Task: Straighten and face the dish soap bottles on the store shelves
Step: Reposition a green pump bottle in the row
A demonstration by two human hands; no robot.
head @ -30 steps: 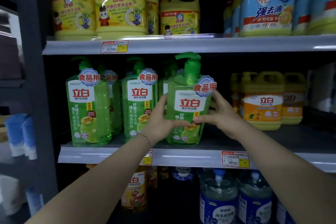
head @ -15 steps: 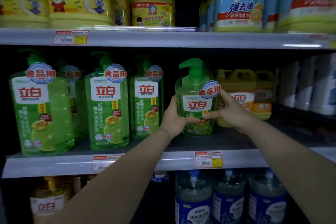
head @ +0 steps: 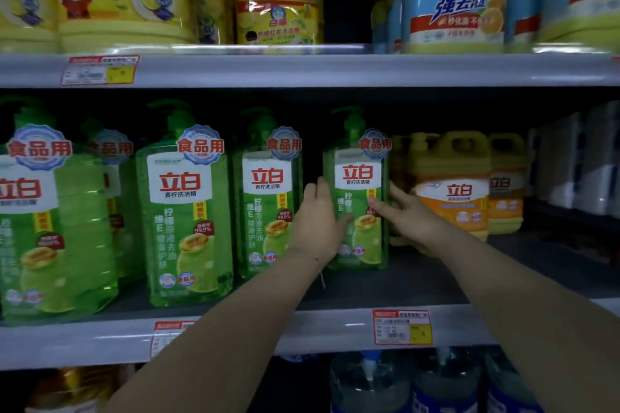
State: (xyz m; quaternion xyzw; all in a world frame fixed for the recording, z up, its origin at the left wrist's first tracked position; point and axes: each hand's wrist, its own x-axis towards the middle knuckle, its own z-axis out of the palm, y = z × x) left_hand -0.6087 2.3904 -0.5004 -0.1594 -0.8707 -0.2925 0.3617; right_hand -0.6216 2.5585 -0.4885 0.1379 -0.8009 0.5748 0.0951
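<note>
My left fingers (head: pixel 322 189) curl round the left side of the bottle (head: pixel 357 178), thumb on its front. My right fingers (head: pixel 380 208) clasp its right side, one lying across the label. So the left hand (head: pixel 318 225) and the right hand (head: pixel 411 221) both grip it. The bottle stands upright on the middle shelf (head: pixel 302 329), well back from the front edge, label facing me. Just left of it stands a second bottle (head: pixel 268 204). Just right is a yellow jug (head: pixel 453 191), partly hidden by my right hand. A price tag (head: pixel 402 327) sits on the shelf edge below
</note>
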